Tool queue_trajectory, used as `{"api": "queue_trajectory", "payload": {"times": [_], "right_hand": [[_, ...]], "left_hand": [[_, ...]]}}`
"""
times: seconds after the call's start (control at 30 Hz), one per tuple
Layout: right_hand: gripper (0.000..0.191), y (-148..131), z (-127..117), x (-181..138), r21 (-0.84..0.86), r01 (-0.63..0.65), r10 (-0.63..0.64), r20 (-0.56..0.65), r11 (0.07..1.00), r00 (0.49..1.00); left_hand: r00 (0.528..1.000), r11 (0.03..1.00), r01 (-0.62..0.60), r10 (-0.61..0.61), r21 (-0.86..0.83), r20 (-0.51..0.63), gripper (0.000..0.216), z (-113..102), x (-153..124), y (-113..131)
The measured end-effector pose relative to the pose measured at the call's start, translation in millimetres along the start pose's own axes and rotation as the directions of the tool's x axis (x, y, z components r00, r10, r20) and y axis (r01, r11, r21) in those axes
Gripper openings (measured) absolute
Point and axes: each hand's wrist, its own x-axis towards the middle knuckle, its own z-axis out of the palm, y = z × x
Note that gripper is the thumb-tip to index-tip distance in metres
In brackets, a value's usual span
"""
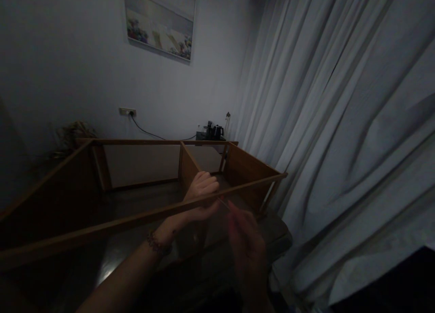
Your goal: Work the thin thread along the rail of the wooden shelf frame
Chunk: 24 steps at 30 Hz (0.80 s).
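A wooden furniture frame with a long front rail (142, 214) stretches across the view in front of me. My left hand (203, 188) is closed around this rail near the middle divider panel (190, 164), fingers behind the rail and thumb under it; a beaded bracelet (158, 243) is on the wrist. Just to the right, my right hand (245, 233) pinches a thin, light rod (224, 204) whose far end points at the rail's underside. A small red spot (221, 197) shows there. Dim light and blur hide the rod's exact kind.
Long pale curtains (326, 122) hang close on the right. Against the back wall stand a black kettle (218, 132) and a cable (149, 133) running to a wall socket (127, 112). A dried plant (76, 132) is at the far left, and a picture (159, 25) hangs above.
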Motion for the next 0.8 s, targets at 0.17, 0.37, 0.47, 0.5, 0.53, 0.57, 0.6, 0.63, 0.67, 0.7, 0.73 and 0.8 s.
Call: {"api": "queue_trajectory", "payload": {"times": [0.17, 0.37, 0.47, 0.5, 0.53, 0.57, 0.6, 0.63, 0.67, 0.7, 0.73, 0.8], "right_hand": [[0.041, 8.6, 4.5, -2.9, -0.153, 0.177, -0.189, -0.065, 0.972, 0.98], [0.051, 23.2, 2.8, -4.9, -0.364, 0.325, -0.373, -0.069, 0.873, 0.925], [0.055, 28.3, -4.8, -2.2, -0.373, 0.436, -0.447, 0.063, 0.819, 0.892], [0.056, 29.0, -8.2, -0.1, -0.365, 0.471, -0.464, 0.113, 0.803, 0.878], [0.057, 29.0, -12.0, 2.5, -0.354, 0.507, -0.481, 0.163, 0.786, 0.861], [0.057, 28.5, -15.9, 5.8, -0.342, 0.536, -0.49, 0.218, 0.772, 0.844], [0.056, 27.6, -19.9, 9.6, -0.327, 0.574, -0.509, 0.267, 0.751, 0.818], [0.055, 26.3, -23.8, 13.7, -0.31, 0.613, -0.531, 0.314, 0.727, 0.787], [0.053, 24.6, -27.7, 17.8, -0.287, 0.648, -0.556, 0.342, 0.705, 0.757], [0.052, 22.8, -31.4, 21.8, -0.282, 0.657, -0.554, 0.367, 0.699, 0.747], [0.051, 20.8, -34.9, 25.5, -0.277, 0.66, -0.539, 0.404, 0.698, 0.739], [0.048, 16.7, -41.3, 31.1, -0.264, 0.654, -0.492, 0.48, 0.709, 0.727]], "left_hand": [[1.0, 1.0, -0.012, 0.012, -0.002, -0.012, 0.018, -0.2, 0.1, -0.1], [1.0, 1.0, -0.018, 0.018, 0.018, 0.002, 0.017, 0.3, 0.5, -1.3], [1.0, 1.0, -0.018, 0.017, 0.02, 0.008, 0.017, 0.4, 0.8, -0.5], [1.0, 1.0, -0.02, 0.02, 0.018, 0.009, 0.018, 0.5, 0.8, -0.2], [1.0, 1.0, -0.021, 0.021, 0.015, 0.008, 0.018, 0.7, 0.8, 0.2], [1.0, 1.0, -0.022, 0.022, 0.014, 0.005, 0.017, 0.7, 0.9, 0.5], [1.0, 1.0, -0.023, 0.023, 0.015, 0.001, 0.017, 0.6, 0.9, 0.9], [1.0, 1.0, -0.023, 0.023, 0.017, -0.004, 0.017, 0.4, 1.0, 1.3], [1.0, 1.0, -0.024, 0.024, 0.021, -0.01, 0.017, 0.1, 1.2, 1.8], [1.0, 0.999, -0.027, 0.028, 0.023, -0.015, 0.017, -0.3, 1.4, 2.1], [0.999, 0.999, -0.032, 0.032, 0.024, -0.016, 0.017, -0.8, 1.5, 2.5], [0.999, 0.999, -0.034, 0.034, 0.02, -0.013, 0.018, -1.6, 1.6, 2.8]]}}
